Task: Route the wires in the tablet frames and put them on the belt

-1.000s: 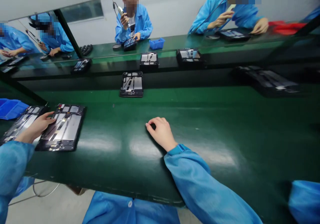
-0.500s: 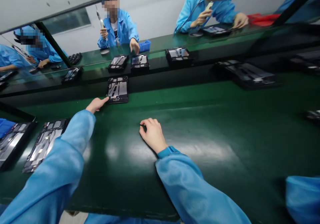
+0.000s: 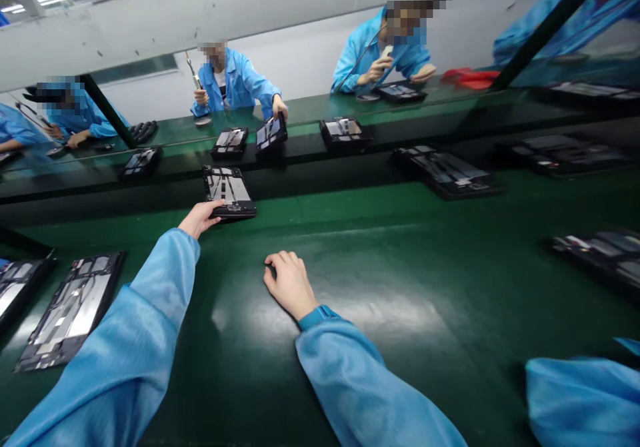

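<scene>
My left hand reaches forward and grips the near left corner of an opened tablet, thumb on top and fingers below. The tablet has a black frame, silver battery area and dark ribbon cables. It is slightly tilted at the table's far edge. My right hand rests on the green table, fingers loosely curled, with a gap between thumb and forefinger and nothing visible in it. Another opened tablet lies flat at the left, partly behind my left sleeve.
Beyond a dark ledge, a co-worker's hand holds a tilted tablet. More tablets stand in a row there. On the right lie blurred tablets and a blue sleeve. A dark post rises at the left.
My left hand has taken hold of the tablet, which has turned and tipped. The co-worker opposite has lifted a tablet's edge. The view has shifted; my right hand still rests on the table.
</scene>
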Tool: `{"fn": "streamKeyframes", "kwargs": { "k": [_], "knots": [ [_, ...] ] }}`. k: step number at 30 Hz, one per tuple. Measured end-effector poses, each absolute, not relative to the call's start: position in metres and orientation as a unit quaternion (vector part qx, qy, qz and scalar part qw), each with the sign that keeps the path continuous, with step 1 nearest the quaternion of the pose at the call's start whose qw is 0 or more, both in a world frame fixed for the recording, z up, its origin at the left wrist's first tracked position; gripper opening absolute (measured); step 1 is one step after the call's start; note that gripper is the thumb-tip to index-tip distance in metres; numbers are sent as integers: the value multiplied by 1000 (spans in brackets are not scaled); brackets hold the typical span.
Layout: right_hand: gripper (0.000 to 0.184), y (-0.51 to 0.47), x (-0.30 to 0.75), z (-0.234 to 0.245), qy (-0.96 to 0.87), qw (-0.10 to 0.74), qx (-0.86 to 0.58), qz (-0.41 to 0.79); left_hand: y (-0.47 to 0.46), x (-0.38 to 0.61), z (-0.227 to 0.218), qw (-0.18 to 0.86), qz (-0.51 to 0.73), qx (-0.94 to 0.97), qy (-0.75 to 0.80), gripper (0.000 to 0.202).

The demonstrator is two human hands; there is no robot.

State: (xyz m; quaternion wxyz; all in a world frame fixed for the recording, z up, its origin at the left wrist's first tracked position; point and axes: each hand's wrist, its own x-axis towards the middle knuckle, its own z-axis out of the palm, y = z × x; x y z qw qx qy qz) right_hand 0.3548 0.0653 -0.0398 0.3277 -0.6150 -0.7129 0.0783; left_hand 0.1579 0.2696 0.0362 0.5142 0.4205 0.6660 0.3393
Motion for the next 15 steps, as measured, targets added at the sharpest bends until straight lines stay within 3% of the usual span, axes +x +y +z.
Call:
{"fn": "streamKeyframes", "kwargs": {
  "k": [5, 9, 15],
  "knots": [
    [15, 70, 361, -46, -682, 421, -588, 113, 182, 137, 49, 583, 363, 426, 589, 29],
    [22, 75, 367, -50, -629, 504, -573, 149, 62, 99, 20, 615, 336, 456, 549, 43],
    [18, 72, 368, -49, -664, 449, -577, 162, -61, 56, -2, 620, 143, 483, 602, 51]
  ]
}}
